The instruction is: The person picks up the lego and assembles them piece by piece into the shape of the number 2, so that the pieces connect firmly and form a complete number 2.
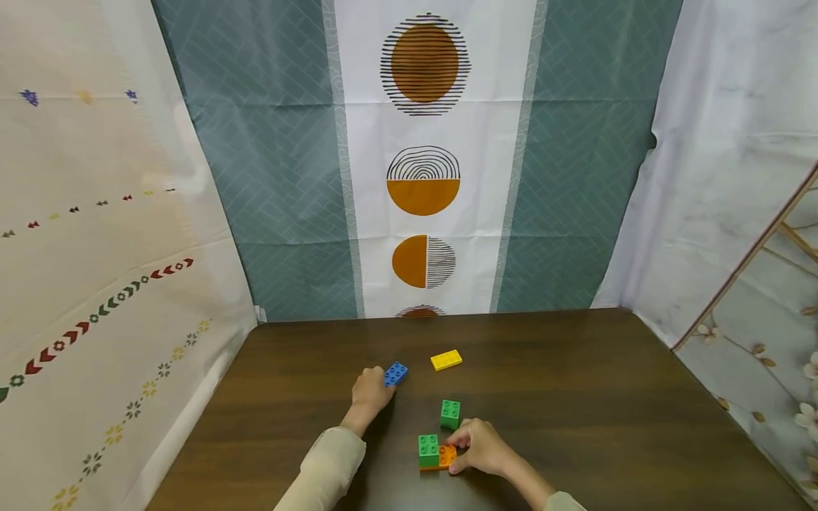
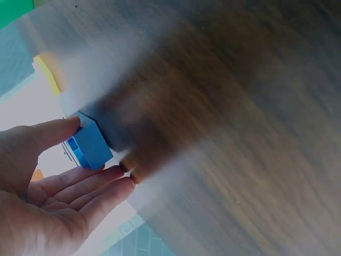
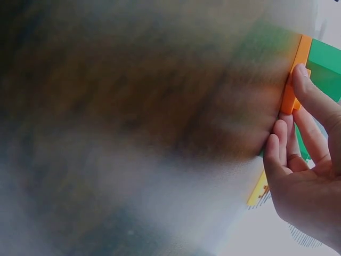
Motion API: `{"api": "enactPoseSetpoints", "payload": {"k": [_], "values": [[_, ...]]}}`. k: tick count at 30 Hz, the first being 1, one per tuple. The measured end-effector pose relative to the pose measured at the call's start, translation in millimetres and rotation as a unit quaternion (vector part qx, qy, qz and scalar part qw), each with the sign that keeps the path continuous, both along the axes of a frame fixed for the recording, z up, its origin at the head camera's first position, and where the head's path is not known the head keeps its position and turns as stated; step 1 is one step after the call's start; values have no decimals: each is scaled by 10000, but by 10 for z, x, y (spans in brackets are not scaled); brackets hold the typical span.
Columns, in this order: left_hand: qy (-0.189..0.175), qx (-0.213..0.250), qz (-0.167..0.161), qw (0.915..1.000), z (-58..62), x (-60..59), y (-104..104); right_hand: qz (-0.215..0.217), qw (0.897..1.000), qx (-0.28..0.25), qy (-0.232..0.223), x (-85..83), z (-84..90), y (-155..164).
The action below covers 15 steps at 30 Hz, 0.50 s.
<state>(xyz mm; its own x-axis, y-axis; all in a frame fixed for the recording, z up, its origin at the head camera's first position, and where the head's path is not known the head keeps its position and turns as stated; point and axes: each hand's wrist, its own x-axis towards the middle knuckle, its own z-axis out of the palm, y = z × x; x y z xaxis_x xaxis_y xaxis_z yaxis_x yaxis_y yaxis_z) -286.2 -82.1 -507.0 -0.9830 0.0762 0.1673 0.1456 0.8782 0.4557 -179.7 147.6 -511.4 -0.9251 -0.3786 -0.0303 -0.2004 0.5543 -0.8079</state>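
My left hand [image 1: 373, 389] pinches a blue toy brick [image 1: 395, 374] by its edge. In the left wrist view the thumb lies on one side of the blue brick [image 2: 91, 141] and the fingertips on the other. Nearer to me, my right hand [image 1: 481, 448] grips the right end of a flat orange brick [image 1: 447, 455]. A green brick [image 1: 429, 450] stands on the orange brick's left part. The right wrist view shows the thumb against the orange brick [image 3: 289, 98], with the fingers partly behind it. Just beyond the right hand, a second green brick [image 1: 450, 413] stands on the table.
A flat yellow brick [image 1: 446, 360] lies farther back on the dark wooden table [image 1: 549, 383], right of the blue one. Patterned cloths hang behind the table [image 1: 281, 177] and along its left [image 1: 96, 284] and right [image 1: 716, 213] sides.
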Motion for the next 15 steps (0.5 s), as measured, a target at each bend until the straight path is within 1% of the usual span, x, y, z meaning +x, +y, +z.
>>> {"api": "enactPoseSetpoints", "payload": {"k": [4,8,12,15], "values": [[20,225,-166,9996,38,65,-52,0,10000,36,42,-2,-12,-17],[27,383,-212,9990,81,145,-95,60,10000,-18,-17,-7,-12,-40],[146,438,-383,9982,111,204,-75,48,9999,-31,-107,-13,2,-26],[236,496,-516,9972,143,232,-32,59,10000,10,-55,-18,13,-1]]}}
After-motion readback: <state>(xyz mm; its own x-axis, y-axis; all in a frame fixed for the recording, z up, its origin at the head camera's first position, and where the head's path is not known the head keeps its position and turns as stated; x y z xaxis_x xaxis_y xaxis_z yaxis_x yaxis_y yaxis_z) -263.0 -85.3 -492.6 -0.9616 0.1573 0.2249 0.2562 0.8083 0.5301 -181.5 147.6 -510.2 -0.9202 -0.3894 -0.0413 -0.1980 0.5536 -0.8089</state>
